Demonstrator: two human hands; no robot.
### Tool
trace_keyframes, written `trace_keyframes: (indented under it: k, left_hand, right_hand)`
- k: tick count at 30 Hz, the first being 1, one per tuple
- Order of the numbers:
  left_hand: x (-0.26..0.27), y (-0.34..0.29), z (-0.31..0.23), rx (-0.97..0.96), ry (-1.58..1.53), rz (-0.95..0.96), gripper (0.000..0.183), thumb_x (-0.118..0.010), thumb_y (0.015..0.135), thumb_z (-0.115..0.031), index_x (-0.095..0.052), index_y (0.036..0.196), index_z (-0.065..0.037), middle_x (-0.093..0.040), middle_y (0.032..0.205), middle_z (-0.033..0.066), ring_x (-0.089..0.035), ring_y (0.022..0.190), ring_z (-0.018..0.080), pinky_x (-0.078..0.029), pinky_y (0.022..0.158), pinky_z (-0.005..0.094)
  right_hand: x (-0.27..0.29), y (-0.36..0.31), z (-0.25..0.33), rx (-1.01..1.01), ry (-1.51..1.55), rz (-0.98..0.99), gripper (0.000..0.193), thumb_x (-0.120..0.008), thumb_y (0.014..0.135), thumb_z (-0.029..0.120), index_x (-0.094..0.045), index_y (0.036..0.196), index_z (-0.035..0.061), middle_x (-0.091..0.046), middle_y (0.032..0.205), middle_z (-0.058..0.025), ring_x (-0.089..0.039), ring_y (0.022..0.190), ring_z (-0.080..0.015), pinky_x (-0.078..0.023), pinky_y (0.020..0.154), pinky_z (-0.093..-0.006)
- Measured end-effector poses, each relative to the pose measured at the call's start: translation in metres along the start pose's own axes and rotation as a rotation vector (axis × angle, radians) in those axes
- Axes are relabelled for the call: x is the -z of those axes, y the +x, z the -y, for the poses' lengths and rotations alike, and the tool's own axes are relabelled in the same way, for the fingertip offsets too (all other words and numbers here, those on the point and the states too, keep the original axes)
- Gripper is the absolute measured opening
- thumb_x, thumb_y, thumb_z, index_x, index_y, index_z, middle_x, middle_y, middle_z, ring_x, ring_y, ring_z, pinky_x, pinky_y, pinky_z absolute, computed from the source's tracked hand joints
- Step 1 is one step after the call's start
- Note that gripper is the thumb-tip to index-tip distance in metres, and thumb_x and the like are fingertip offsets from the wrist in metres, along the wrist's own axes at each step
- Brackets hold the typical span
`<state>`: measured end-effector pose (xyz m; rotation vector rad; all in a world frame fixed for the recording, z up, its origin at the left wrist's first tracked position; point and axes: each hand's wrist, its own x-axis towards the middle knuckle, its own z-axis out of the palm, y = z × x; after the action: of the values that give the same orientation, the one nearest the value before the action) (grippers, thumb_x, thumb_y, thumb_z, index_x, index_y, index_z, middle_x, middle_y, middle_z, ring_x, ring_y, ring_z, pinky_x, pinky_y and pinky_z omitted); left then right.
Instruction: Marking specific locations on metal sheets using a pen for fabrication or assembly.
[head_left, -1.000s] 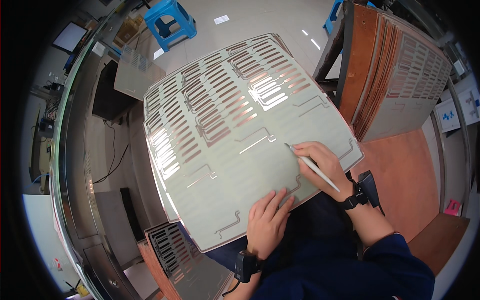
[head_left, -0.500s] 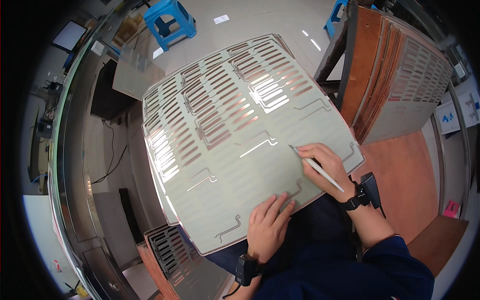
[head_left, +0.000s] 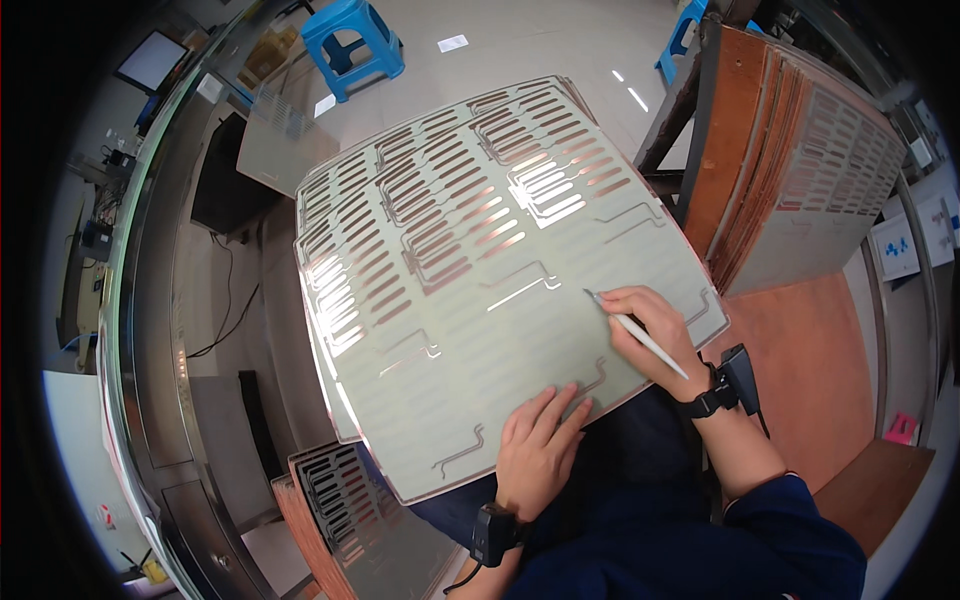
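A large pale-green circuit panel (head_left: 450,390) with copper traces lies tilted across my lap, apparently on top of other panels. My right hand (head_left: 648,330) grips a white-handled craft knife (head_left: 648,347) like a pen. Its grey metal tip points up and left, close over the panel's bare lower middle; whether it touches the surface I cannot tell. My left hand (head_left: 540,445) rests flat near the panel's front edge, fingers spread beside a small bent trace, holding nothing. Both wrists wear black strapped devices.
Upright panels (head_left: 815,180) lean against a brown board at right, above a reddish-brown board (head_left: 800,370). More panels (head_left: 350,510) stand low at left. A metal-edged bench (head_left: 165,330) runs along the left. A blue stool (head_left: 352,48) stands beyond the panel.
The whole view has shifted slightly, so the panel and surroundings sit a little further right. Both hands keep nearly the same pose, and the knife stays in my right hand.
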<state>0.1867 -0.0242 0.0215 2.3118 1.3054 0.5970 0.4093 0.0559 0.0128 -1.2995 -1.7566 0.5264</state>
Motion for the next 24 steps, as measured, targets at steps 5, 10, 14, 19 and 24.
trace_keyframes:
  k: [5,10,14,19,24]
  left_hand:
    - [0.005,-0.007,0.007,-0.021,-0.162,-0.028,0.039,-0.073,0.084,-0.010,-0.070,0.123,-0.012,-0.063,0.132,0.0075,-0.057,0.123,0.0318,-0.046,0.102,0.0449]
    - [0.013,-0.017,0.006,0.009,-0.109,-0.068,0.036,-0.072,0.084,-0.007,-0.070,0.120,-0.008,-0.065,0.127,0.0107,-0.059,0.120,0.0336,-0.048,0.099,0.0450]
    - [0.010,-0.023,0.009,0.024,-0.102,-0.122,0.032,-0.071,0.084,-0.005,-0.070,0.116,-0.006,-0.065,0.125,0.0114,-0.060,0.119,0.0336,-0.048,0.098,0.0451]
    - [0.007,-0.028,0.009,0.049,-0.096,-0.162,0.032,-0.070,0.085,-0.004,-0.070,0.117,-0.004,-0.065,0.124,0.0118,-0.060,0.117,0.0336,-0.049,0.097,0.0443]
    - [0.006,-0.028,0.010,0.082,-0.109,-0.182,0.034,-0.069,0.085,-0.003,-0.069,0.119,-0.003,-0.064,0.125,0.0121,-0.060,0.115,0.0334,-0.049,0.098,0.0437]
  right_hand:
    - [0.000,-0.005,0.016,-0.016,0.094,0.072,0.021,-0.068,0.081,-0.002,-0.066,0.102,0.0000,-0.069,0.106,-0.0146,-0.068,0.097,-0.0316,-0.055,0.086,-0.0378]
    - [-0.011,-0.027,0.037,0.140,0.165,0.332,0.024,-0.071,0.078,0.000,-0.067,0.101,0.0050,-0.070,0.108,-0.0107,-0.068,0.096,-0.0308,-0.056,0.084,-0.0395]
    - [-0.018,-0.035,0.042,0.226,0.121,0.388,0.029,-0.075,0.076,0.002,-0.066,0.103,0.0087,-0.071,0.110,-0.0053,-0.068,0.098,-0.0259,-0.053,0.085,-0.0377]
    - [-0.023,-0.033,0.046,0.264,0.088,0.409,0.033,-0.077,0.074,0.002,-0.066,0.104,0.0096,-0.071,0.111,-0.0043,-0.068,0.100,-0.0240,-0.051,0.088,-0.0368]
    - [-0.027,-0.035,0.047,0.282,0.059,0.389,0.033,-0.077,0.074,0.001,-0.066,0.104,0.0092,-0.071,0.111,-0.0039,-0.068,0.100,-0.0230,-0.051,0.087,-0.0364]
